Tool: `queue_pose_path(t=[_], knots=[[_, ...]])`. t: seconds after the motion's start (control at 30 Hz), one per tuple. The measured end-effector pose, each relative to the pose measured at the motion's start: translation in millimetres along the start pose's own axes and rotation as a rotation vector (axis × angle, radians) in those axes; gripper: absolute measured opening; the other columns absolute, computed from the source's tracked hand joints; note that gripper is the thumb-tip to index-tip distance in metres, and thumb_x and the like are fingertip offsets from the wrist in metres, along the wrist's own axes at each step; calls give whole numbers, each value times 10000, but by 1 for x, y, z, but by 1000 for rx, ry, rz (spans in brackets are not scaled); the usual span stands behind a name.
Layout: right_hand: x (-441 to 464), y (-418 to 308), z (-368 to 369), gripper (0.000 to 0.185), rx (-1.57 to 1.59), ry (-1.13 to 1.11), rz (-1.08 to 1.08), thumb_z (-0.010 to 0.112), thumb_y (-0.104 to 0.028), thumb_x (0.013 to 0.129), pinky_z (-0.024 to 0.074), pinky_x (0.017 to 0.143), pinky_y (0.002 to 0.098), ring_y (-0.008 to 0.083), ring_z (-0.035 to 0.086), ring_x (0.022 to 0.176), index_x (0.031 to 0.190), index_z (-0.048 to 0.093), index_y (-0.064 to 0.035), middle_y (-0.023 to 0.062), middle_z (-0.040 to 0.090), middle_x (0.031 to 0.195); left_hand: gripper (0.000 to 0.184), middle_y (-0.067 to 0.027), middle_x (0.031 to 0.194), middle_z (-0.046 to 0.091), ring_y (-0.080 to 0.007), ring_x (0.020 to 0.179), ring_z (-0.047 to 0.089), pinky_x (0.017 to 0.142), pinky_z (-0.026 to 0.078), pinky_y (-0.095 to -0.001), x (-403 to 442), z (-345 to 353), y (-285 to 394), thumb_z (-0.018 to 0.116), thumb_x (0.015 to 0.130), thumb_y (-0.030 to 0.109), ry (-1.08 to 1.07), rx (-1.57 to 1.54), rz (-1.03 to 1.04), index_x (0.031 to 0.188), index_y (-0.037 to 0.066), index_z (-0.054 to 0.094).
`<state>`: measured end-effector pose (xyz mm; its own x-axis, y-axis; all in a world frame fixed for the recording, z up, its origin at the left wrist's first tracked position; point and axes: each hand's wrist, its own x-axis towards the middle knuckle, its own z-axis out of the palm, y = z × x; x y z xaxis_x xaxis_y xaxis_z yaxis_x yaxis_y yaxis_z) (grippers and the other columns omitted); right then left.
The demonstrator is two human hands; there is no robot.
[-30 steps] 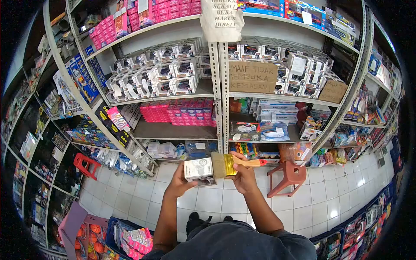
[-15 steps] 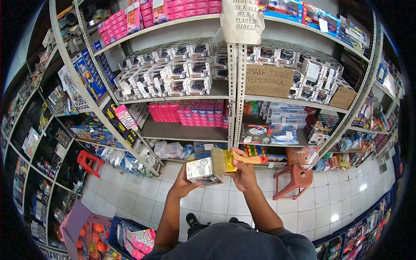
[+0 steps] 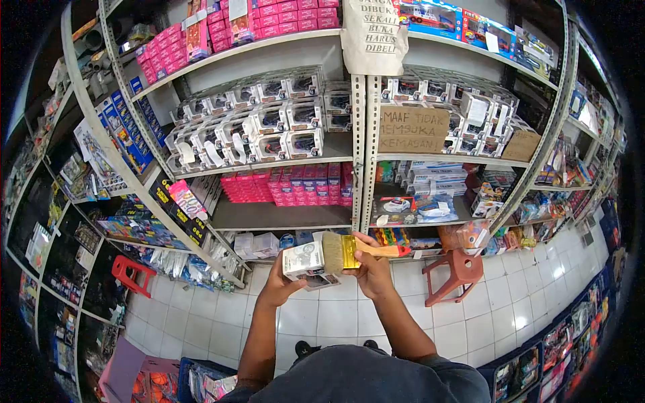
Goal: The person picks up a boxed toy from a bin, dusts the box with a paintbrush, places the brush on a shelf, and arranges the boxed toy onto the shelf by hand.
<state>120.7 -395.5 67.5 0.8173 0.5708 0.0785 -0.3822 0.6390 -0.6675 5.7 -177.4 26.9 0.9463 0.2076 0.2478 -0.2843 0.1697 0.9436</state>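
Nearest, beyond the dark shirt (image 3: 369,377), the left hand (image 3: 277,287) grips a white window-front toy box (image 3: 304,258), its thumb across the front; the box is held tilted in the air, above the tiled floor (image 3: 295,316). The right hand (image 3: 375,274) has its fingers closed around a paintbrush (image 3: 350,252) near its yellow ferrule, the red-tipped handle pointing right. The bristles (image 3: 332,254) lie against the box's right side. I judge the step in hand to be brushing that side; another stroke would call for a steady left grip and light wrist movement.

Farther off, a red stool (image 3: 134,272) and a salmon stool (image 3: 451,277) flank the hands. Beyond, a metal shelf (image 3: 282,215) carries pink boxes (image 3: 306,186) and rows of white window boxes (image 3: 272,146), behind a cardboard sign (image 3: 413,131).

Since half a second ago, box and bristles have shifted slightly left against the shelf post (image 3: 365,148), both grips unchanged, and the paper sign (image 3: 373,40) shows more of its upper text.
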Motion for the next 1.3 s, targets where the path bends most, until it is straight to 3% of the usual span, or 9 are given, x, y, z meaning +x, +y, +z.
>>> queue_pose_path(t=[0.1, 0.23, 0.37, 0.47, 0.7, 0.77, 0.83, 1.07, 1.3], knots=[[0, 11, 1, 483, -4, 6, 30, 614, -84, 896, 646, 676, 338, 216, 684, 920, 1342, 442, -17, 138, 589, 1202, 785, -103, 1377, 491, -268, 1281, 477, 1050, 415, -454, 6, -7, -7, 766, 782, 108, 65, -452, 129, 1438, 43, 340], [1, 23, 3, 486, -8, 42, 66, 614, -85, 897, 647, 677, 341, 217, 685, 927, 1348, 439, -27, 140, 588, 1207, 689, -107, 1420, 449, -290, 1314, 446, 1089, 364, -481, 6, -27, -6, 655, 844, 22, 2, -569, 140, 1447, 48, 321], [11, 29, 9, 489, 6, 55, 74, 618, -92, 896, 649, 672, 344, 225, 686, 932, 1346, 437, -28, 144, 588, 1208, 785, -112, 1388, 476, -282, 1283, 477, 1063, 410, -455, -4, -42, -19, 759, 805, 166, -90, -75, 54, 1446, 45, 321], [18, 34, 18, 509, -57, 48, 70, 612, -90, 905, 642, 699, 358, 229, 672, 960, 1374, 421, -37, 140, 583, 1213, 724, -111, 1375, 495, -282, 1274, 495, 1070, 416, -463, -7, -40, -18, 730, 844, 203, 61, -435, 40, 1430, 37, 339], [31, 79, 39, 459, -711, 117, -352, 687, -155, 879, 540, 881, 380, 213, 626, 1063, 1296, 556, -13, 128, 644, 1153, 592, -127, 1409, 485, -341, 1270, 504, 1044, 448, -526, -12, -78, 4, 553, 967, 355, 216, -743, 21, 1441, 70, 344], [27, 104, 47, 296, -1261, -105, -523, 703, -154, 870, 489, 934, 395, 262, 654, 1045, 1145, 669, -52, 117, 678, 1154, 585, -130, 1414, 481, -341, 1269, 506, 1036, 454, -533, -18, -90, 5, 542, 972, 363, 260, -794, 10, 1442, 76, 345], [29, 137, 63, 296, -1082, -515, -773, 744, -81, 816, 513, 890, 368, 281, 663, 977, 1100, 684, -20, 134, 693, 1077, 578, -134, 1420, 477, -338, 1270, 507, 1031, 458, -540, -20, -106, 4, 537, 976, 361, 329, -862, 21, 1443, 79, 344], [59, 166, 98, 268, -1036, -147, -535, 715, 18, 809, 514, 912, 359, 260, 659, 1027, 1074, 691, -16, 146, 688, 1129, 570, -145, 1424, 474, -334, 1264, 517, 1007, 470, -556, -44, -152, 15, 504, 986, 385, 330, -734, 47, 1448, 92, 346], [46, 200, 136, 305, -1054, -591, -512, 724, -27, 816, 497, 892, 333, 259, 655, 1003, 1119, 690, -28, 125, 695, 1073, 526, -142, 1428, 472, -330, 1263, 517, 1019, 463, -548, -52, -202, 4, 475, 1000, 372, 440, -815, 101, 1434, 96, 367]])
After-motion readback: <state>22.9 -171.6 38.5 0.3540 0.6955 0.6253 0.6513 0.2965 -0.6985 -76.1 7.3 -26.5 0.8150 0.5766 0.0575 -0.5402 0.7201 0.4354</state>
